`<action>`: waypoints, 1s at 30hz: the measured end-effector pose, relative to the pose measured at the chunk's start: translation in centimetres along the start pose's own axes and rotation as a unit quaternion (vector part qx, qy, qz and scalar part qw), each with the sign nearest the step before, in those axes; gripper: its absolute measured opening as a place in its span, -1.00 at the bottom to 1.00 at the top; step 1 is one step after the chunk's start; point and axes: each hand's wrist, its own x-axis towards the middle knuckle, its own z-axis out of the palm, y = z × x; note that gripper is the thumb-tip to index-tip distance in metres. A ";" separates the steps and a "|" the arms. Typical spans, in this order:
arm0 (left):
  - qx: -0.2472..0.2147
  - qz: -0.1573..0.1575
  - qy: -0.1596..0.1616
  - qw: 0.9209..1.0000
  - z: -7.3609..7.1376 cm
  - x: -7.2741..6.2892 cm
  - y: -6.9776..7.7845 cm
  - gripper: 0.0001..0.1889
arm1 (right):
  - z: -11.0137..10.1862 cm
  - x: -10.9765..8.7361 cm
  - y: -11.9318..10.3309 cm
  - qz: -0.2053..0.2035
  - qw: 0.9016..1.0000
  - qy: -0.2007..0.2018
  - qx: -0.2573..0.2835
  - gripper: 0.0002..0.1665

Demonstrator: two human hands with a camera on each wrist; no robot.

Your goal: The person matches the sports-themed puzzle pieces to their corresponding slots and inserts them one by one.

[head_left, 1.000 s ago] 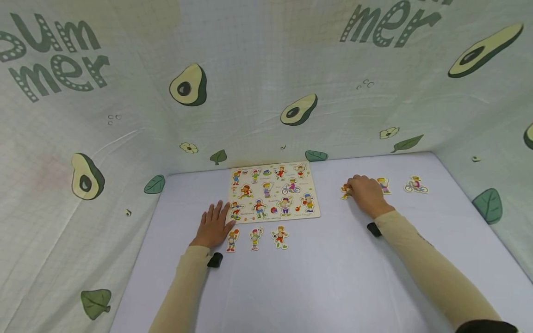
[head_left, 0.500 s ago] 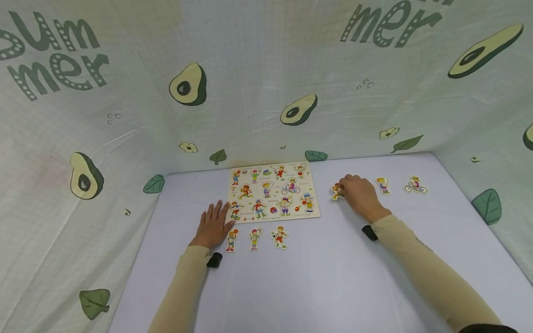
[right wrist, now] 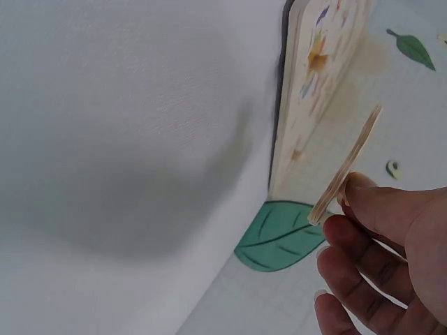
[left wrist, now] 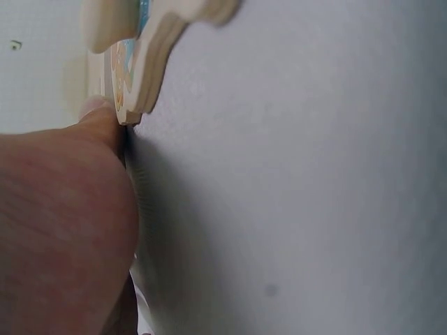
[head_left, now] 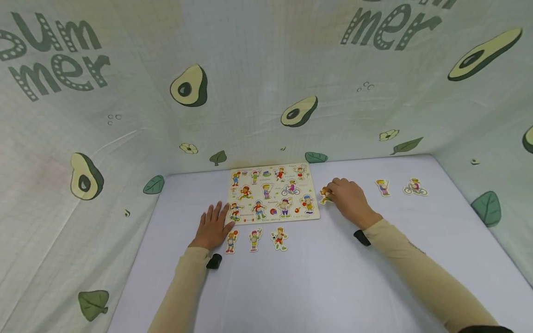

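- Pinching a kid-figure pc [head_left: 324, 198] w/ my R grip [head_left: 350, 200], thumb + fingertips on it; it's just R of the puzzle board [head_left: 305, 189], pic partly hidden by my fingers, pale wood edge-on in R wrist view.
- My L grip [head_left: 211, 227] holds nothing: fingers straight & spread at board's L edge, thumb nr its lower L corner.
- Below board, L to R, spaced apart: orange-ball pc [head_left: 231, 242], pink-cap pc [head_left: 254, 241], soccer pc [head_left: 280, 239].
- Well R of board: yellow-haired pc [head_left: 383, 188], then bike pc [head_left: 415, 187] farther out.
- Board's on white table [head_left: 345, 286]; avocado-print cloth [head_left: 250, 134] hangs behind board.
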 end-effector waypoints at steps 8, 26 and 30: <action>0.016 -0.001 0.002 1.000 0.5 0.4 -0.6 -0.23 | -0.1 1.1 -2.3 -0.028 0.999 0.016 0.015 -0.78; 0.015 -0.022 -0.015 1.000 -0.1 0.1 0.2 -0.24 | 0.9 4.2 -8.4 -0.087 0.995 0.017 0.034 -0.81; 0.012 -0.026 -0.016 0.999 -0.3 0.0 0.5 -0.23 | 1.3 4.8 -9.5 -0.101 0.994 0.016 0.031 -0.82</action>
